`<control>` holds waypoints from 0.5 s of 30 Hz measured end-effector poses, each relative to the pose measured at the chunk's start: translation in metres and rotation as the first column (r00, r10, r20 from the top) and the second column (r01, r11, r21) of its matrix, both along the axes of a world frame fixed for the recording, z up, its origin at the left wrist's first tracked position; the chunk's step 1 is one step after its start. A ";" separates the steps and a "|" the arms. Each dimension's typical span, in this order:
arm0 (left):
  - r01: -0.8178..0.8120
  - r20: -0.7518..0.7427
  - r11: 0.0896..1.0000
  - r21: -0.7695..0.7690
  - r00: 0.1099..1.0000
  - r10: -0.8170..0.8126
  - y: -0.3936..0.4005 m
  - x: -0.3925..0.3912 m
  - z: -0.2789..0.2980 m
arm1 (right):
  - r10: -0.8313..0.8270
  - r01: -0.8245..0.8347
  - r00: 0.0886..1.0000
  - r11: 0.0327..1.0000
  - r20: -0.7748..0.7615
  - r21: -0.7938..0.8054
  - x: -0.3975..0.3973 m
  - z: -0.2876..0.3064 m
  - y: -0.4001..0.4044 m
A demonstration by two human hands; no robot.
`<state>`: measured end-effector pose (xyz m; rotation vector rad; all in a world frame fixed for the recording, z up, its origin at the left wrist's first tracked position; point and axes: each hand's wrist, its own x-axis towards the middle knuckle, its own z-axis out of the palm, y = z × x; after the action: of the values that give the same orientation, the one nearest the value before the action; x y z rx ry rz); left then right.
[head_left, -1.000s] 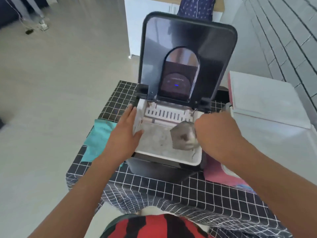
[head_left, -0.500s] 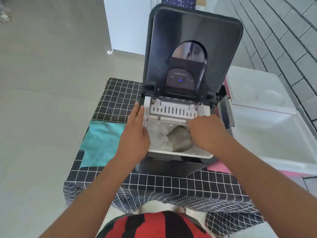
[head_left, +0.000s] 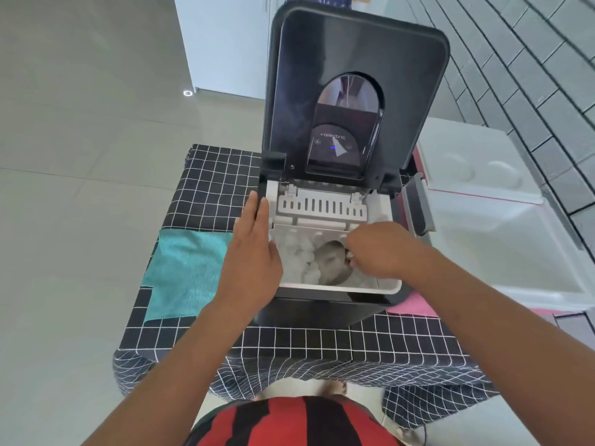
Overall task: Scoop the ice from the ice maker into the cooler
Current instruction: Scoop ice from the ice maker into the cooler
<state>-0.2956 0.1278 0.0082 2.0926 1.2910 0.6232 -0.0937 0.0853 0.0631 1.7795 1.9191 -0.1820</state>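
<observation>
A black ice maker (head_left: 322,312) stands on the checked table with its lid (head_left: 357,75) raised upright. Its white basket (head_left: 386,286) holds a pile of ice (head_left: 297,257) on the left side. My right hand (head_left: 380,249) grips the handle of a clear scoop (head_left: 331,262) whose bowl lies in the basket beside the ice. My left hand (head_left: 254,249) rests flat against the left rim of the ice maker, fingers together, holding nothing. The white cooler (head_left: 502,252) sits open to the right, its lid (head_left: 473,162) tipped back.
A teal cloth (head_left: 186,272) lies on the black-and-white checked tablecloth (head_left: 212,175) left of the ice maker. A pink cloth (head_left: 412,307) peeks out at the machine's right front corner. A grey tiled wall runs behind the cooler. Tiled floor lies to the left.
The view has tilted down and closer. My right hand has pushed the scoop deeper into the basket toward the ice. My left hand has stayed on the left rim.
</observation>
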 end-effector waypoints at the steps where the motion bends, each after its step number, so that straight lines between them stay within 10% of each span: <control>1: 0.013 -0.027 1.000 0.013 1.000 -0.012 0.001 0.000 -0.001 | -0.005 0.005 1.000 1.000 -0.012 0.009 0.000 -0.005 0.000; 15: 0.054 -0.111 0.996 0.071 0.993 -0.046 0.002 -0.004 -0.001 | 0.140 -0.083 0.969 0.960 -0.205 0.267 0.012 -0.036 -0.011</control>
<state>-0.2992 0.1293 0.0076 2.2400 1.2876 0.5492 -0.0818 0.0738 0.0275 1.8725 2.2867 -0.0993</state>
